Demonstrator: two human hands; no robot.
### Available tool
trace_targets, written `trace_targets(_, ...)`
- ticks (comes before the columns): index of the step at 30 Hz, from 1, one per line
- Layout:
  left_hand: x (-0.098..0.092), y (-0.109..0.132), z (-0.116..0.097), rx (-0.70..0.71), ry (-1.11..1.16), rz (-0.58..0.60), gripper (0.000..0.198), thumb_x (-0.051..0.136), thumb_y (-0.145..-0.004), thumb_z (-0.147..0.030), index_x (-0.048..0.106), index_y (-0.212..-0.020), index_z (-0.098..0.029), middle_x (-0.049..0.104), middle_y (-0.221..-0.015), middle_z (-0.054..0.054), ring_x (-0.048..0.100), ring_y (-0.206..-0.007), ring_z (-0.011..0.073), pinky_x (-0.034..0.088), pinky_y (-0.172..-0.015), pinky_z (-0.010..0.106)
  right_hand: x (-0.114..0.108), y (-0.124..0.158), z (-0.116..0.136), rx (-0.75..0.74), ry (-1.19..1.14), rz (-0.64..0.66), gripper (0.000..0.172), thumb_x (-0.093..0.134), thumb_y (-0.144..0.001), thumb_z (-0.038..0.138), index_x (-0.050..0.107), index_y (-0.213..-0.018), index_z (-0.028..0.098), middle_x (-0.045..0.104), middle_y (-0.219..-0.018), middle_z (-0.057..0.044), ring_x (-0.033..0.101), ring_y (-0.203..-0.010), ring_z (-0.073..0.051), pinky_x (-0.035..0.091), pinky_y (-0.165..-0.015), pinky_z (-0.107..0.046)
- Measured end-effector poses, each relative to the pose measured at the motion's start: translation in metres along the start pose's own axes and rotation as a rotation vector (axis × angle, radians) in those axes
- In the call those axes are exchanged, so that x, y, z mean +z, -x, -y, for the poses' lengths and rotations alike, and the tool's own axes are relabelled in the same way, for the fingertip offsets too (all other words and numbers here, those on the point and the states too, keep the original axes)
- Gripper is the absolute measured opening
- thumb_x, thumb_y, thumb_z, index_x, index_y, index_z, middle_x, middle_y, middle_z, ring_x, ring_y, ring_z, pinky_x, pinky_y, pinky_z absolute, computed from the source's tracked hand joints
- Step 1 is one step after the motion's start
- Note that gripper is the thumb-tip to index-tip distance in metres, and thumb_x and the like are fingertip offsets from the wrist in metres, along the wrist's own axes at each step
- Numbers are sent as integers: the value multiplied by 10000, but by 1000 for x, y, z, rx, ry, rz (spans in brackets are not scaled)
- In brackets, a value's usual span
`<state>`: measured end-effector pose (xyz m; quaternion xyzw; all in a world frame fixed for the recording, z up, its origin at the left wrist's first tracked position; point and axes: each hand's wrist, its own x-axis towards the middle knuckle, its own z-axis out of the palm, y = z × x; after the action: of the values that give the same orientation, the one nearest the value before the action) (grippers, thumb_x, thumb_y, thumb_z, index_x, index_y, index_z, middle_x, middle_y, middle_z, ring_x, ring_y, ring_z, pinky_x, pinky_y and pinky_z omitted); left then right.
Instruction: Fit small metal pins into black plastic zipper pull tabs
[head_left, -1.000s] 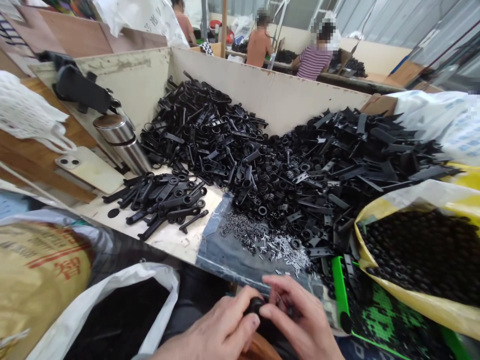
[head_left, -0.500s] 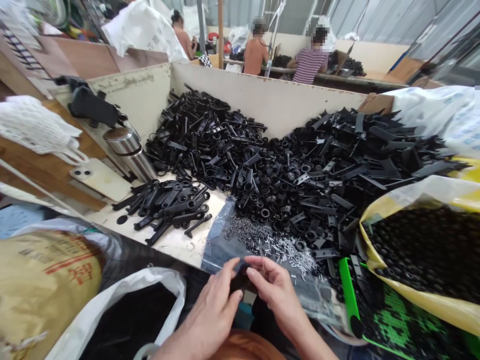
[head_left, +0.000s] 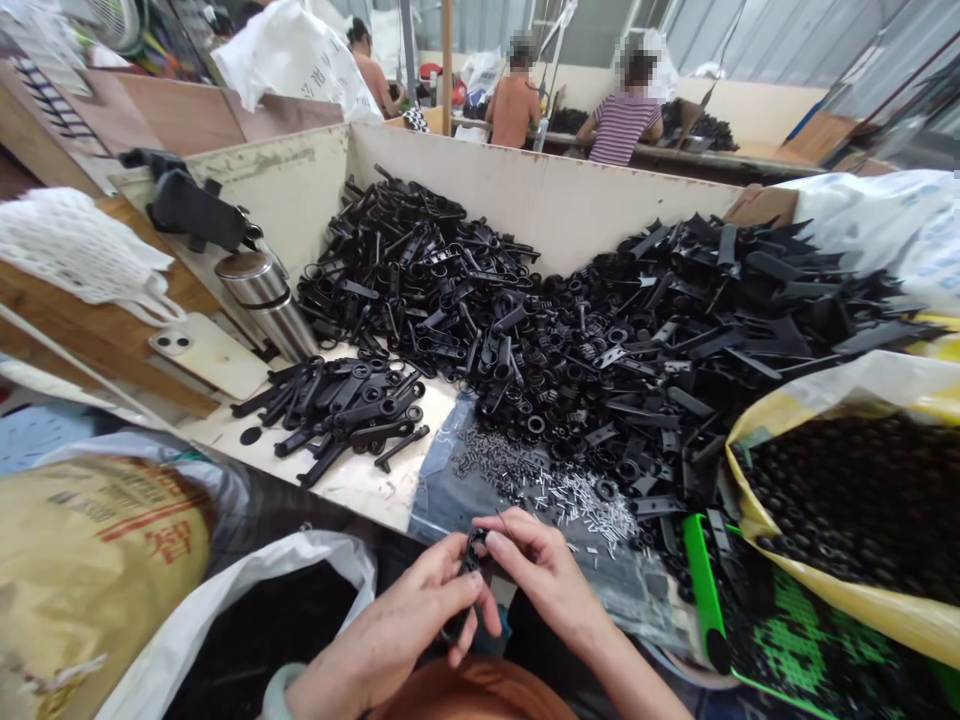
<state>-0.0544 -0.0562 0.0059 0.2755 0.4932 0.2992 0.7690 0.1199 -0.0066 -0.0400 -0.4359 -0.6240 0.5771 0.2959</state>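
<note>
Pinching blk part in L hand, against R hand (can't tell its grip) | near bare mat edge | partly hiding part

Both hands low and central, close together in front of the torso. Left hand: forearm slanting in from lower left, thumb on top, fingers curled below in a grip. Right hand: forearm slanting in from lower right, thumb and index drawn together in a pinch, tips just beside the left hand's.
</note>
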Motion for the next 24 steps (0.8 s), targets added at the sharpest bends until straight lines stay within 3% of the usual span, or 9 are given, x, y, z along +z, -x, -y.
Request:
trace_targets(4, -3, 1, 3, -31, 38, 23, 532, 588, -879, -407, 457, -1298, -107, 690, -756, 39, 461, -491, 84, 344, -508, 233, -4, 1, 4, 1, 34, 69, 385, 702, -889, 501, 789, -1120, 206, 560, -789, -1, 494, -670, -143, 418, -628, -271)
trace_targets(9, -8, 1, 9, -66, 92, 82, 465, 592, -899, -384, 491, -1257, -105, 745, -880, 132, 488, -501, 80, 299, -449, 205, -12, 5, 8, -46, 34, 175, 304, 650, -948, 430, 787, -1093, 201, 607, -869, -27, 568, -822, -179, 446, -763, -299)
trace_targets(16, -10, -2, 19, -99, 171, 102, 394, 598, -913, -397, 531, -1167, -103, 767, -926, 200, 481, -468, 64, 243, -427, 199, -19, 9, 4, -26, 57, 244, 319, 645, -944, 407, 767, -1151, 198, 618, -894, -32, 573, -840, -188, 432, -735, -296)
trace_targets(21, -10, 1, 31, -83, 128, 66, 437, 602, -930, -439, 542, -1209, -109, 727, -777, 93, 458, -497, 72, 248, -464, 198, -16, 11, 2, 0, 44, 219, 245, 659, -927, 370, 792, -1054, 209, 594, -859, -11, 543, -793, -167, 420, -710, -279)
trace_targets(24, -11, 1, 39, -74, 86, 36, 478, 612, -925, -480, 556, -1253, -137, 627, -684, -8, 449, -534, 83, 333, -533, 203, -12, 15, 3, -4, 32, 204, 277, 654, -935, 377, 768, -1148, 241, 600, -887, -11, 551, -798, -165, 429, -705, -272)
